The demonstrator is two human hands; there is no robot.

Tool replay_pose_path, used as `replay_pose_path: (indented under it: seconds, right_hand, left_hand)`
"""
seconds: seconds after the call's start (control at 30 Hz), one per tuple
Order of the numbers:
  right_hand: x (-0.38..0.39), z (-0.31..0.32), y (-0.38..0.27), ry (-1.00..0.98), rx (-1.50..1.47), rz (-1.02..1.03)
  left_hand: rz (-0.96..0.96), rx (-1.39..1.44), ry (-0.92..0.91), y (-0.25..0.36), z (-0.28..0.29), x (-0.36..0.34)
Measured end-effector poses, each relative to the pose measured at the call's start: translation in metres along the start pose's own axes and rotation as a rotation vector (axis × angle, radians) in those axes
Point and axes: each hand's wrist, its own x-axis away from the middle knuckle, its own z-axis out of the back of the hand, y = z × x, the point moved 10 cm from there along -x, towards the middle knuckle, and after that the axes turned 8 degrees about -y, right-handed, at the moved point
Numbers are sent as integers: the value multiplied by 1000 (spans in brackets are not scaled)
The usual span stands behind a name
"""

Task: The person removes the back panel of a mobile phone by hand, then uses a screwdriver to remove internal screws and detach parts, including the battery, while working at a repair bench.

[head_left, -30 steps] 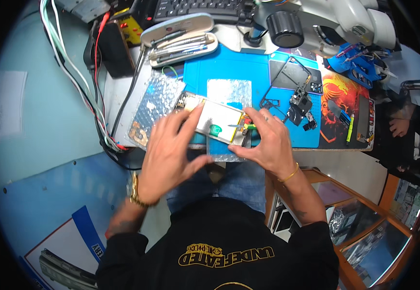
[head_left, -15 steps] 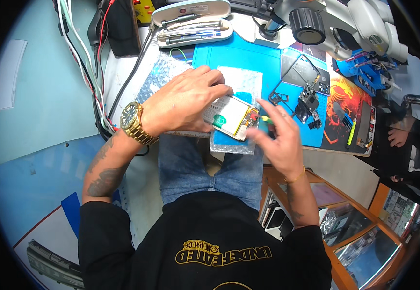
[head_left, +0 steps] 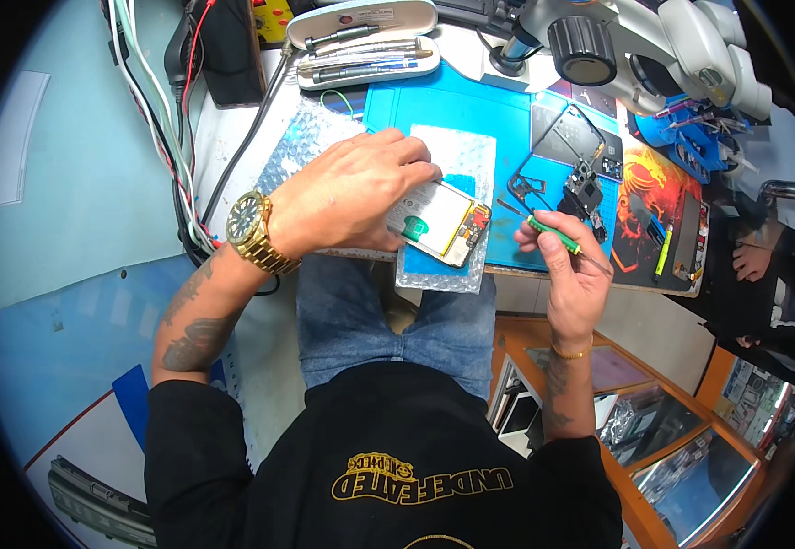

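Observation:
My left hand [head_left: 370, 188] grips the left end of an opened phone [head_left: 439, 220], its white battery and small circuit board facing up; my thumb is mostly hidden at its lower edge. Under the phone lies a sheet of bubble wrap [head_left: 453, 149]. My right hand [head_left: 571, 274] is closed on a thin green-handled tool [head_left: 551, 233], held to the right of the phone over the blue mat [head_left: 416, 96], its thin tip pointing up and left. Dismantled phone parts [head_left: 582, 188] lie on the mat beyond that hand, near a dark phone panel [head_left: 553, 137].
A case of pens and tools [head_left: 368, 67] lies at the back, beside a microscope [head_left: 579, 55]. Cables [head_left: 164, 119] run down the left. A patterned mat [head_left: 649, 183] and blue tool holder [head_left: 676, 128] are at right, with another person's hand [head_left: 752, 261] beyond the bench.
My right hand has left the phone and moved right, now raising the green-handled tool away from it. My left hand shifted onto the phone's left end between the earliest frame and now.

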Motion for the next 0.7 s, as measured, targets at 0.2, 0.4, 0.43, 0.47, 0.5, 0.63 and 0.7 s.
replay_pose_path:
  seconds: [0.2, 0.4, 0.43, 0.47, 0.5, 0.63, 0.7]
  right_hand:
    - [-4, -8, 11, -71, -117, 4]
    - [-6, -13, 19, -161, -97, -6]
    - [-6, -15, 19, -163, -97, -6]
    - [-7, -16, 19, -159, -131, -11]
    - [-7, -17, 20, -155, -165, -15]
    - [-7, -16, 21, -155, -187, -21]
    - [-7, -17, 21, -168, -190, -18]
  left_hand:
    - [0, 21, -4, -1, 0, 0]
    - [-3, 8, -4, -1, 1, 0]
    - [-1, 9, -4, -1, 1, 0]
    - [0, 10, -5, -1, 1, 0]
    - [1, 11, -6, -1, 1, 0]
    - [-6, 13, 2, -1, 1, 0]
    - [-7, 3, -11, -2, 0, 0]
